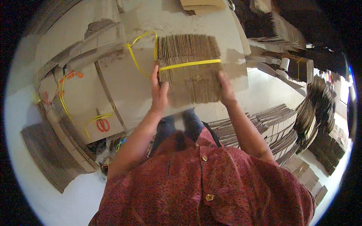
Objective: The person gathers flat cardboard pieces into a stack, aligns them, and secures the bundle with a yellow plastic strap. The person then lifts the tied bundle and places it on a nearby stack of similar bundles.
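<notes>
Between my two hands is a thick bundle of flat brown cardboard pieces (191, 83), their edges facing up. A yellow strap (190, 64) runs across the bundle, and its loose end loops out past the upper left corner. My left hand (160, 92) presses the bundle's left side, thumb toward the top. On the opposite side my right hand (227, 88) lies against the right face. Both hands grip the bundle from its sides; some fingers are hidden behind it.
A cardboard-covered table (132, 94) lies under the bundle. Orange-handled scissors (102, 125) and yellow strap pieces (66, 107) are at the left. Stacked cardboard (260, 122) stands at the right, with another stack (49, 154) at the lower left. More cardboard (279, 30) is piled at the far right.
</notes>
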`<control>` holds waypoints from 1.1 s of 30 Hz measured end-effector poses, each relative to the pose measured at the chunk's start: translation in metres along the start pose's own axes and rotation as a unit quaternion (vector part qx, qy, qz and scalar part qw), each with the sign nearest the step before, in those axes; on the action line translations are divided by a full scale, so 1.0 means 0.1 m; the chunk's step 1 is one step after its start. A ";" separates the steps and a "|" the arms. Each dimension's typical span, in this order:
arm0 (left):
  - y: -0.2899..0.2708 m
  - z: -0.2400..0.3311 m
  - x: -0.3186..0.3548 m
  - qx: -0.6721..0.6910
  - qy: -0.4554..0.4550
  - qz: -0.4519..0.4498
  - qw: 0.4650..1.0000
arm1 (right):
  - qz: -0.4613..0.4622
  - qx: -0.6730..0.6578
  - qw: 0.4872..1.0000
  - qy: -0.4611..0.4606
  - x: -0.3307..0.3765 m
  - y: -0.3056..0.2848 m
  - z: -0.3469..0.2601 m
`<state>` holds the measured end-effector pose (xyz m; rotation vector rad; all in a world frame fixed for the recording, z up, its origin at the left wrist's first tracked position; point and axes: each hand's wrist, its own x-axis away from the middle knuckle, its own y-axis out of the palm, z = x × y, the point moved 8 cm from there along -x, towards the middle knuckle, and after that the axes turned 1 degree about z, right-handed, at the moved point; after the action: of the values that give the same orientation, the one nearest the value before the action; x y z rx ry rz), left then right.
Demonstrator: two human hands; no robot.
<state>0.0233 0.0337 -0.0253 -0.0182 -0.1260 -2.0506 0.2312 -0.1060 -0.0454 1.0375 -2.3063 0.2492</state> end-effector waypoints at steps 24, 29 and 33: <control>1.70 0.23 -0.27 -0.533 0.185 -0.149 0.812 | 0.040 0.156 0.984 0.072 0.07 0.02 0.77; 1.80 0.21 -0.23 -0.548 0.188 -0.159 0.799 | 0.088 0.095 0.990 -0.057 -0.07 0.02 0.93; 1.82 0.21 -0.19 -0.564 0.185 -0.160 0.788 | 0.066 0.083 0.993 -0.052 -0.02 0.04 0.79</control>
<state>0.1926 -0.0310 0.0095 -0.3515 1.4378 -2.1157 0.1946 -0.1333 -0.1102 0.9992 -2.4864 0.4559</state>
